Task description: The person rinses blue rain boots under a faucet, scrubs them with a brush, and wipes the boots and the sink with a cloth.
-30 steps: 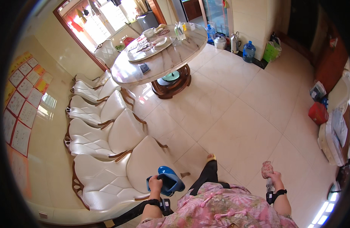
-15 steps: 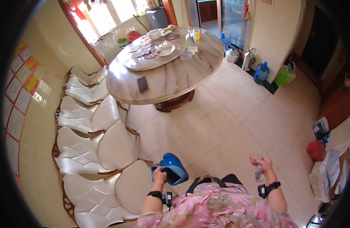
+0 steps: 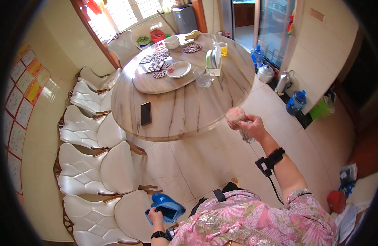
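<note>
Low by the nearest chair, my left hand (image 3: 156, 217) is closed around the top of a pair of blue rubber boots (image 3: 169, 201). One boot's dark opening faces me. My right hand (image 3: 255, 127) is stretched forward near the round table's edge, gripping a crumpled pink-and-grey cloth bundle (image 3: 235, 115). A greyish end of the bundle hangs below my fingers; its exact kind cannot be made out. The marble-patterned table (image 3: 189, 112) lies beyond, with a dark phone (image 3: 145, 113) on its near left part.
White padded chairs (image 3: 84, 168) line the left wall. The table's raised centre bears a plate (image 3: 178, 69), a glass mug (image 3: 203, 78) and mats. Along the right wall stand a kettle (image 3: 284, 82), a blue water jug (image 3: 296, 101) and a green bag (image 3: 322, 108).
My right hand has swung forward and up with the bundle, towards the table edge. The left hand and boots are lower and further left in view. The table appears closer.
</note>
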`<state>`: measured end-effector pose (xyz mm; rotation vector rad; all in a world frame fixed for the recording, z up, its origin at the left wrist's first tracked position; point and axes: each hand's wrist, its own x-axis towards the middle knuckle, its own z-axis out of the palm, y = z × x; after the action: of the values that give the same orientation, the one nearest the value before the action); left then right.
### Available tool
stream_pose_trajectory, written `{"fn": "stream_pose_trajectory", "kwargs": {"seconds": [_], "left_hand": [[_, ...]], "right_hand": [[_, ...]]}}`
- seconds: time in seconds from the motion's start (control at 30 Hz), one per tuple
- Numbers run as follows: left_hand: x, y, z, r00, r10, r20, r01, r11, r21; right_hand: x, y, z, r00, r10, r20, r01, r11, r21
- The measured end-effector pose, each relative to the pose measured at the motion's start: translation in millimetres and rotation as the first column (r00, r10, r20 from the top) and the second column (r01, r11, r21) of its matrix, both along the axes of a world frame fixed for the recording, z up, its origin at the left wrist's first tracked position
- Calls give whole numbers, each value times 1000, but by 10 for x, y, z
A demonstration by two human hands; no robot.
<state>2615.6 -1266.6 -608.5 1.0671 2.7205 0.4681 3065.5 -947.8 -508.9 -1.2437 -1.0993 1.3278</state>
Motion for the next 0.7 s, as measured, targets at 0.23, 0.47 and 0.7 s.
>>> {"fn": "stream_pose_trajectory", "kwargs": {"seconds": [0.23, 0.47, 0.7], "left_hand": [[201, -399, 31, 979, 204, 27, -197, 966, -166], [104, -214, -512, 964, 155, 217, -65, 926, -373], [512, 1216, -684, 941, -194, 278, 292, 881, -372]], "right_hand": [[-3, 632, -1091, 920, -27, 390, 46, 998, -40], [765, -501, -1465, 673, 444, 592, 2, 798, -602], [1946, -2308, -1548, 611, 388, 690, 479, 512, -713]]}}
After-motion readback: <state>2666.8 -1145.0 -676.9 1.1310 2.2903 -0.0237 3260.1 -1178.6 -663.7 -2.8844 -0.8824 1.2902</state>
